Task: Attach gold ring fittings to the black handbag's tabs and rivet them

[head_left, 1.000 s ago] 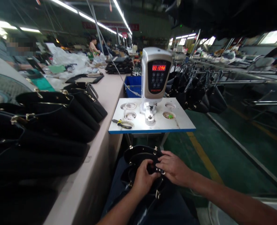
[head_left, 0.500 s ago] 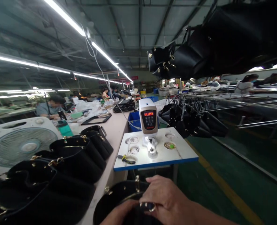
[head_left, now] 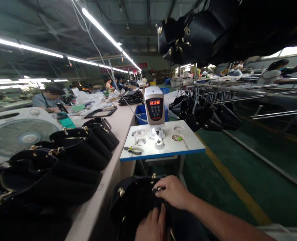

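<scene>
A black bag [head_left: 130,204] with gold fittings sits low in the middle of the head view, its opening facing up. My right hand [head_left: 172,193] pinches the bag's far right rim beside a gold fitting. Low inside the opening or against its near right side is my left hand [head_left: 152,225], blurred, with its fingers pointing away from me; whether it grips the bag is unclear. Beyond the bag stands a white machine [head_left: 156,107] with a red number display, on a white table with a blue edge [head_left: 163,155].
Pliers [head_left: 132,150] and small parts in round trays [head_left: 178,138] are on the machine table. More black bags [head_left: 73,147] line the bench [head_left: 124,124] at left, near a fan [head_left: 25,134]. Bags hang at upper right and on metal rails [head_left: 279,113]. People sit farther back.
The view has tilted down. My right hand has shifted onto the rim fitting, and my left hand has moved right, its fingers now showing. More of the bag's opening is visible.
</scene>
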`<action>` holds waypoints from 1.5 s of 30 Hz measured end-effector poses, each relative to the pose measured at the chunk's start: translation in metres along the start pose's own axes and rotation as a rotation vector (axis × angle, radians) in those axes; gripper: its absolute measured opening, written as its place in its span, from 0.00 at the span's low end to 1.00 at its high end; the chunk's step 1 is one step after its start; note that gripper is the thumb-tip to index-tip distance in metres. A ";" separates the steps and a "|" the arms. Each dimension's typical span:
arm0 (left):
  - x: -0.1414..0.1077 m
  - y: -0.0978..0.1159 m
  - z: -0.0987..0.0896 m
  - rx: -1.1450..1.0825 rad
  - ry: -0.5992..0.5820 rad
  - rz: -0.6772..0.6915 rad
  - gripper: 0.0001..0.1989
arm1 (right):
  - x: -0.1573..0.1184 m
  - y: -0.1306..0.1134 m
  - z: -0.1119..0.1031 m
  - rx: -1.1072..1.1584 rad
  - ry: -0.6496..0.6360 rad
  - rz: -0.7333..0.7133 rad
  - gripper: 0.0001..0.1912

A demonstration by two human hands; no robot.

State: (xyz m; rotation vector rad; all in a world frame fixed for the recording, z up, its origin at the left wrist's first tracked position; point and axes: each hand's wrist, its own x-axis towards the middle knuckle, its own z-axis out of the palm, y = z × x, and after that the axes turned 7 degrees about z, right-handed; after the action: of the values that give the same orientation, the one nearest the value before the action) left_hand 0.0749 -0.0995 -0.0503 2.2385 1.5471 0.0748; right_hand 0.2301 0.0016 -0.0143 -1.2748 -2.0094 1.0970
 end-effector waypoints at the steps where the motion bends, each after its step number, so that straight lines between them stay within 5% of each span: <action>1: 0.002 0.005 0.005 0.056 0.030 0.061 0.33 | -0.001 0.006 -0.001 0.000 0.005 0.008 0.12; 6: 0.001 -0.004 0.021 -0.120 0.258 0.186 0.23 | -0.019 0.035 -0.001 0.047 0.048 0.095 0.11; 10: -0.003 -0.025 0.026 -0.353 0.611 0.188 0.08 | -0.035 0.044 0.010 -0.011 0.174 0.045 0.10; 14: -0.005 -0.031 0.003 -0.132 0.821 0.352 0.12 | -0.037 0.042 0.015 -0.025 0.228 -0.161 0.10; 17: 0.000 -0.037 -0.032 0.099 0.738 0.449 0.27 | -0.039 0.033 0.010 -0.036 0.229 -0.328 0.10; 21: 0.019 -0.054 -0.075 0.041 0.352 0.532 0.37 | -0.044 0.015 0.001 -0.110 0.286 -0.571 0.12; 23: 0.027 -0.061 -0.080 -0.091 0.198 0.572 0.36 | -0.046 0.011 -0.001 -0.129 0.289 -0.627 0.12; 26: 0.034 -0.061 -0.062 -0.341 0.096 0.508 0.36 | -0.044 0.017 -0.001 -0.134 0.251 -0.578 0.10; 30: 0.037 -0.051 -0.018 -0.675 0.290 0.216 0.27 | -0.033 0.032 -0.009 -0.155 0.241 -0.394 0.07; 33: 0.043 -0.046 -0.001 -0.746 0.449 0.176 0.22 | -0.023 0.036 -0.021 -0.191 0.151 -0.413 0.06; 37: 0.055 -0.048 -0.001 -0.732 0.473 0.228 0.18 | -0.009 0.037 -0.034 -0.276 0.068 -0.512 0.08; 45: 0.069 -0.061 -0.012 -0.550 0.576 0.325 0.18 | 0.020 0.040 -0.035 -0.544 0.119 -0.740 0.14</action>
State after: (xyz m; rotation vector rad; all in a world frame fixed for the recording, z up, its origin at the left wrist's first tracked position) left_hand 0.0442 -0.0150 -0.0745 2.0628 1.1732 1.1742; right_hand 0.2685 0.0413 -0.0292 -0.6568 -2.4545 0.1293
